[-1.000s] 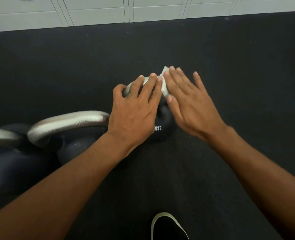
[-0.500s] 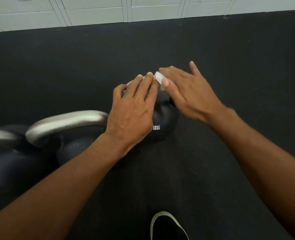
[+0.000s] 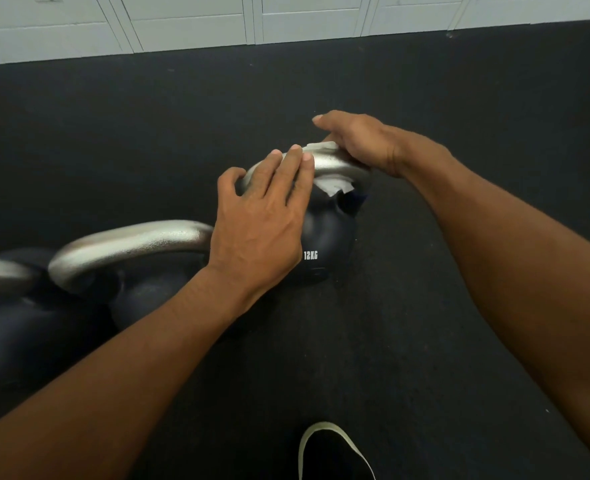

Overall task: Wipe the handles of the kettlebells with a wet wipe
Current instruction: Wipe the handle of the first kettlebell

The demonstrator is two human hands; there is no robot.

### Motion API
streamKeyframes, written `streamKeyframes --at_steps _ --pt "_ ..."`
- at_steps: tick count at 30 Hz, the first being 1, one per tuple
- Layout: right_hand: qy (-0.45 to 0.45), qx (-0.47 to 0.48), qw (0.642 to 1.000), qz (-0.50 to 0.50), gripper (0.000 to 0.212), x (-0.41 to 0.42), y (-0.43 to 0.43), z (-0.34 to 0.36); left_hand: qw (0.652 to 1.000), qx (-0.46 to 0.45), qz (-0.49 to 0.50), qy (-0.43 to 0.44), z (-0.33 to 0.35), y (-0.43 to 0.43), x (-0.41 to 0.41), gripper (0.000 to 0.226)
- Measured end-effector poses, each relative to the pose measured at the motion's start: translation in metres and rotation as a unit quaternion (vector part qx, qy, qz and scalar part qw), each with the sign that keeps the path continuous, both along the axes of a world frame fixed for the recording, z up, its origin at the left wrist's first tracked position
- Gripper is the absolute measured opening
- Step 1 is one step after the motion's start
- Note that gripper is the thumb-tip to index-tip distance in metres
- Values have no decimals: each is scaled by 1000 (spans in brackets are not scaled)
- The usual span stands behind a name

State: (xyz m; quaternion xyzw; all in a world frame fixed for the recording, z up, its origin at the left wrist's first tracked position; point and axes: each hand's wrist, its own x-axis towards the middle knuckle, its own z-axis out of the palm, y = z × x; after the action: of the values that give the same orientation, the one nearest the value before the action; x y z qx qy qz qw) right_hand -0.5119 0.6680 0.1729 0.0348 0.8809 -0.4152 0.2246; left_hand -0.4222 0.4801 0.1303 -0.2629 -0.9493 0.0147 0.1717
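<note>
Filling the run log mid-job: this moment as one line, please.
left hand: flat on silver metal handle of black 12KG kettlebell | right hand: grips white wet wipe round same handle | stage: wiping

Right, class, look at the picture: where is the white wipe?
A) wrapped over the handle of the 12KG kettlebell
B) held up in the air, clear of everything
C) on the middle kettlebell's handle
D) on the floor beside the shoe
A: the wet wipe lies wrapped over the handle of the 12KG kettlebell, where the right hand holds it.
</note>
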Motion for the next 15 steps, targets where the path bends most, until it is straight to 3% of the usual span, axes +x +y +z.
streamKeyframes --at_steps 3,7,12,15 --pt "52 23 998 20 57 11 3 8 1000 8 -2 -2 0 0 0 61" --pt "210 49 976 38 52 43 7 14 999 34 -5 0 1 0 -2 60" --pt "458 136 875 83 26 58 14 -24 999 34 -1 -6 1 -1 -1 61" --pt "542 154 823 66 30 62 16 -40 999 32 -2 -11 3 -1 0 60"
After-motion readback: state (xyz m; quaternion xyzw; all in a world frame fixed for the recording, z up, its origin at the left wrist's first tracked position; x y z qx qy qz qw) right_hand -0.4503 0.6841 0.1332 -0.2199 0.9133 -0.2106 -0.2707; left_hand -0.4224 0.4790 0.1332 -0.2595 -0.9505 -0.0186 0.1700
